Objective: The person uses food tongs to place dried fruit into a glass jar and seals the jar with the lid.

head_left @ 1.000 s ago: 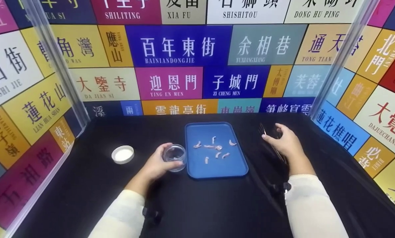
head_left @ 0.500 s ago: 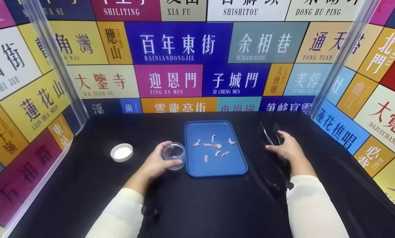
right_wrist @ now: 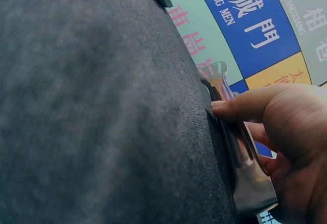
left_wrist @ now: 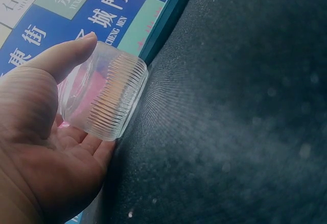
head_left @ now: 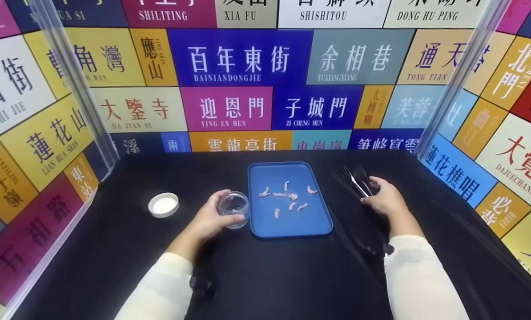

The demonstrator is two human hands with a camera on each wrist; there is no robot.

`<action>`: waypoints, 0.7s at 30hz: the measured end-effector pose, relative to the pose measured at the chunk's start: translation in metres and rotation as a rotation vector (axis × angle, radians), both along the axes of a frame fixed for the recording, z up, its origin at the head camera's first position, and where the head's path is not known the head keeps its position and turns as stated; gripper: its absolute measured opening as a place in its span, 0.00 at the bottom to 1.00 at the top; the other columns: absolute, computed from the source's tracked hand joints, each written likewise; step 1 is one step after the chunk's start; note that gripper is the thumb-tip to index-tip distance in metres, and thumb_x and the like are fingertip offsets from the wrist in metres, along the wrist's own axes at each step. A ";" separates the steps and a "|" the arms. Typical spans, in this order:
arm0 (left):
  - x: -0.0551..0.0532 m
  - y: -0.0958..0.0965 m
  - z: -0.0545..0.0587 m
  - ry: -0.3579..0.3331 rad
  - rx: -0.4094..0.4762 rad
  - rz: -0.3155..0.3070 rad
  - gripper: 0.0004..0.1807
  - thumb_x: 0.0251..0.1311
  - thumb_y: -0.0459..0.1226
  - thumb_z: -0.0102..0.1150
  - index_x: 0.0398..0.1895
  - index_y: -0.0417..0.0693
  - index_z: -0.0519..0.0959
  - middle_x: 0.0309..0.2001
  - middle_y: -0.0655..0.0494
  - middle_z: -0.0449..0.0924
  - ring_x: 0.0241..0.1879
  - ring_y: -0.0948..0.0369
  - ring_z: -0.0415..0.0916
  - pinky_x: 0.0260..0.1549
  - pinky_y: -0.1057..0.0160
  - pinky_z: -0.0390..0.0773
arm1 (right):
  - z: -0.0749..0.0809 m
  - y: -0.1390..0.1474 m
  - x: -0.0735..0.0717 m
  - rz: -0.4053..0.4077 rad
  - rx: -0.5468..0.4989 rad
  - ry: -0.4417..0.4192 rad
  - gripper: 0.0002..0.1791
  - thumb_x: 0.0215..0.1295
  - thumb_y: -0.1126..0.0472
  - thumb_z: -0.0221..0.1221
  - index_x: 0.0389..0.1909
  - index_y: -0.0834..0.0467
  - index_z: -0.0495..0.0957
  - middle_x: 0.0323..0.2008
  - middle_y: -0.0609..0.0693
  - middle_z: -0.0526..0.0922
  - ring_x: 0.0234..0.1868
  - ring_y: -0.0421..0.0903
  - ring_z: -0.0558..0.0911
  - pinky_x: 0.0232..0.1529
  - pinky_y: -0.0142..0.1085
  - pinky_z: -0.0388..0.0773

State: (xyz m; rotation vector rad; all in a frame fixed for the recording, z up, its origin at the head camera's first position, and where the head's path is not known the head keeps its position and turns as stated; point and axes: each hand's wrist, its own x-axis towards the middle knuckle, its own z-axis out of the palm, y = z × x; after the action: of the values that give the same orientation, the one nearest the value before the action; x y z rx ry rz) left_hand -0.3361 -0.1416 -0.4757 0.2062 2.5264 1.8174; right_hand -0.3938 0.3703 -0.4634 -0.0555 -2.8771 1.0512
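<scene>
My left hand (head_left: 207, 222) holds a clear glass jar (head_left: 234, 210) that stands upright and lidless against the left edge of a blue tray (head_left: 292, 229). Thumb and fingers lie on opposite sides of the ribbed jar (left_wrist: 115, 94) in the left wrist view. Several small pale pink curled pieces, resembling peeled shrimp (head_left: 278, 213), are scattered on the tray. Right of it, my right hand (head_left: 386, 200) grips metal tongs (head_left: 359, 182), whose two slotted ends stand apart and point away from me. In the right wrist view, my thumb presses the side of the tongs (right_wrist: 242, 152).
A round white lid (head_left: 163, 205) lies on the black cloth (head_left: 265, 275) to the left of the jar. Walls of coloured street-name panels (head_left: 243, 58) rise behind the table and on both sides.
My right hand has taken hold of the tongs, and their ends have swung slightly left. The left hand and the jar have stayed by the tray.
</scene>
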 end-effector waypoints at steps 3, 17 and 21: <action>0.000 0.000 0.000 0.002 -0.001 0.002 0.53 0.51 0.43 0.85 0.79 0.48 0.66 0.74 0.43 0.75 0.73 0.46 0.72 0.81 0.41 0.62 | 0.000 0.000 0.000 0.002 0.019 -0.004 0.47 0.64 0.61 0.69 0.80 0.70 0.59 0.74 0.72 0.71 0.77 0.71 0.68 0.82 0.64 0.57; 0.001 0.000 0.000 0.004 0.007 -0.002 0.52 0.51 0.42 0.84 0.79 0.47 0.66 0.73 0.43 0.75 0.72 0.46 0.73 0.80 0.41 0.65 | 0.004 -0.009 0.001 0.001 0.074 0.009 0.41 0.64 0.60 0.66 0.76 0.71 0.66 0.71 0.74 0.75 0.70 0.69 0.76 0.78 0.63 0.66; 0.001 0.000 0.000 0.002 0.003 -0.001 0.52 0.51 0.43 0.85 0.79 0.48 0.66 0.73 0.43 0.75 0.72 0.45 0.73 0.80 0.41 0.64 | 0.009 -0.014 0.002 -0.006 0.064 0.033 0.41 0.64 0.61 0.64 0.77 0.69 0.66 0.72 0.72 0.75 0.70 0.68 0.76 0.78 0.63 0.66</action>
State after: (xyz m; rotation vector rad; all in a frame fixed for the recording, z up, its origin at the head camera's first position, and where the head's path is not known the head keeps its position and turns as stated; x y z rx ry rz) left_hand -0.3353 -0.1415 -0.4755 0.2097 2.5248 1.8212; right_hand -0.3923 0.3564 -0.4542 -0.0421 -2.8765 0.9484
